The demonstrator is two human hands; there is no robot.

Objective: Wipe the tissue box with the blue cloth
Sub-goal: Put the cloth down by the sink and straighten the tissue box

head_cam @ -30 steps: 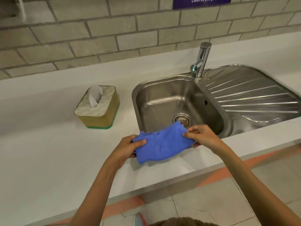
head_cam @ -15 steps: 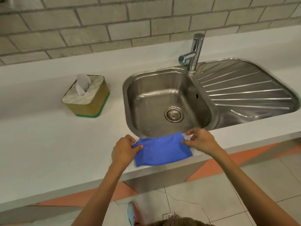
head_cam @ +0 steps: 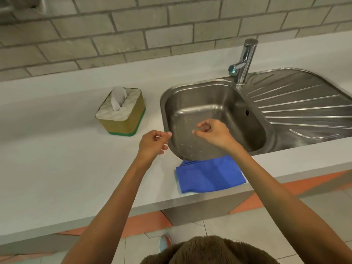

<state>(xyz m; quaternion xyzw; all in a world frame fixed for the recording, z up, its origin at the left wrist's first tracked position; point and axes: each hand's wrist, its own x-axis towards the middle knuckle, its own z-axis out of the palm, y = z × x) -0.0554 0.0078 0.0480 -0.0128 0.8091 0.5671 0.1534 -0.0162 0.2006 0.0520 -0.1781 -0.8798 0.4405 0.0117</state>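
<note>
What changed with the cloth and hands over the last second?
Both hands let go of the blue cloth, which now lies folded on the counter edge in front of the sink. The left hand and right hand have lifted away, empty. The tissue box looks untouched.

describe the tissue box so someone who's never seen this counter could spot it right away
Start at the steel sink set into the white counter, then look just to the left of the basin. The tissue box stands there alone: squat, mustard sides, green base band, a quilted pale top with a white tissue sticking up.
</note>
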